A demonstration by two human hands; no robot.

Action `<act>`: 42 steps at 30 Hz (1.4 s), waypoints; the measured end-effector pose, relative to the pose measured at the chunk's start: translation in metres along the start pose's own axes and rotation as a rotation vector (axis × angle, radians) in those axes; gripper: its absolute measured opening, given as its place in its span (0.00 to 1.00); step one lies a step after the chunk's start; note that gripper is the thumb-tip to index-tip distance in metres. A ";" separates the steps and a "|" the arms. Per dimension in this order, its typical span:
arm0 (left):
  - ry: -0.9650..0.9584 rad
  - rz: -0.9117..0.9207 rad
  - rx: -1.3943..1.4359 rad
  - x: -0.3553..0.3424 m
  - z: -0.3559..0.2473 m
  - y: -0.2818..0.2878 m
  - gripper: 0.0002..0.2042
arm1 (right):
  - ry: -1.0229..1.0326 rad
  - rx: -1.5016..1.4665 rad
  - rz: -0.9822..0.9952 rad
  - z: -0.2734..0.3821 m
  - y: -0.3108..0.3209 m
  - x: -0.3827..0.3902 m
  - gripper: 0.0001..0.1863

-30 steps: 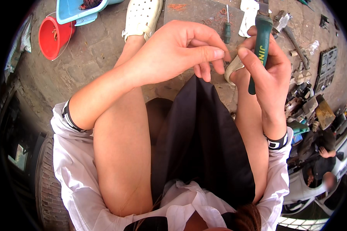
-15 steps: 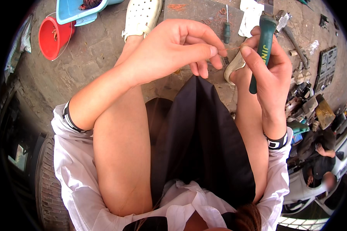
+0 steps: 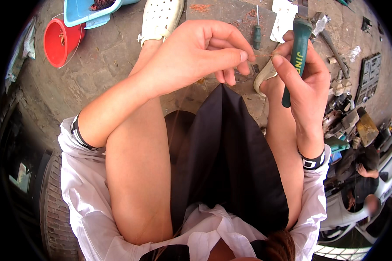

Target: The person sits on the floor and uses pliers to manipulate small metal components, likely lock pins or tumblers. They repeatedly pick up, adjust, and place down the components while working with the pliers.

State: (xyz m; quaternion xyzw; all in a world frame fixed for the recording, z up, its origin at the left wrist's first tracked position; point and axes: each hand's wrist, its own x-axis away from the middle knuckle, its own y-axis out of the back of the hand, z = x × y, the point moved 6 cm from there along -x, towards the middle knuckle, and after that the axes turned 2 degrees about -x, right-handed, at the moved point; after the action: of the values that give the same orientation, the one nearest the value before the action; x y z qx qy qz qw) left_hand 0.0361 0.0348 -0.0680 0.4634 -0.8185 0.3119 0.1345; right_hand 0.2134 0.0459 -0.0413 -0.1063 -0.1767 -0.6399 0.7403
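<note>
My left hand pinches one end of a thin copper-coloured wire between thumb and forefinger, its other fingers curled loosely below. Facing it, my right hand has thumb and forefinger closed at the wire's other end. Lying across that right palm is a tool with a dark green handle and yellow lettering; its working end cannot be made out, so its exact kind is unclear. A short gap separates the two hands, bridged by the wire. Both are held above my knees, over the dark cloth of my lap.
Ahead on the ground lie a board with copper scraps, a screwdriver and a white cloth. A red bucket and a light blue basin stand left. A hammer, a dark tray and clutter lie right; another person sits beyond.
Both hands stay almost in place. The left hand has shifted very slightly, and the stretch of wire visible between the fingertips looks a little different.
</note>
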 end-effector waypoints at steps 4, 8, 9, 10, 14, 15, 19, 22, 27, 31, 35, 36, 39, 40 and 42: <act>0.002 -0.029 -0.017 0.000 -0.001 0.001 0.07 | -0.059 0.030 0.008 0.004 0.000 0.002 0.04; -0.014 -0.063 -0.021 0.001 0.000 0.003 0.05 | 0.002 0.061 0.022 0.006 -0.002 0.002 0.05; -0.012 -0.068 -0.018 0.001 0.000 0.003 0.04 | -0.026 0.037 0.010 0.006 -0.003 0.004 0.05; -0.034 -0.068 -0.040 0.001 -0.002 0.003 0.04 | -0.054 0.012 -0.002 0.006 -0.003 0.005 0.05; -0.092 -0.050 -0.100 0.003 -0.007 0.003 0.04 | 0.046 0.107 0.024 0.011 0.000 0.004 0.05; -0.100 -0.042 -0.108 0.003 -0.009 0.003 0.04 | 0.065 0.111 0.017 0.011 0.001 0.004 0.05; -0.089 -0.130 -0.127 0.009 -0.007 0.018 0.03 | -0.018 -0.034 -0.110 0.010 0.017 0.003 0.10; -0.154 -0.221 -0.204 0.013 -0.007 0.022 0.04 | -0.009 -0.025 -0.138 0.014 0.024 0.004 0.12; -0.340 -0.263 -0.577 0.011 -0.025 0.010 0.06 | 0.058 0.085 0.023 0.012 0.006 0.001 0.05; -0.376 -0.258 -0.629 0.010 -0.028 0.006 0.05 | 0.049 0.091 0.116 0.005 -0.008 0.002 0.05; -0.323 -0.214 -0.503 0.007 -0.025 0.005 0.05 | -0.083 0.056 0.081 0.001 -0.010 0.004 0.04; -0.293 -0.205 -0.429 0.007 -0.023 0.005 0.05 | -0.119 0.070 0.092 0.000 -0.011 0.005 0.05; -0.199 -0.158 -0.273 0.005 -0.016 0.004 0.04 | -0.136 0.064 0.123 -0.003 -0.014 0.005 0.05; -0.187 -0.160 -0.254 0.005 -0.015 0.004 0.05 | -0.128 0.055 0.133 -0.004 -0.016 0.005 0.05; -0.164 -0.162 -0.214 0.003 -0.013 0.004 0.05 | -0.112 0.041 0.153 -0.006 -0.018 0.004 0.05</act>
State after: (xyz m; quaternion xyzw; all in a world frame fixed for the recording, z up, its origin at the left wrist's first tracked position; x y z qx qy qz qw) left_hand 0.0301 0.0422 -0.0578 0.5348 -0.8152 0.1721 0.1407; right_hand 0.1969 0.0368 -0.0460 -0.1400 -0.2224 -0.5710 0.7778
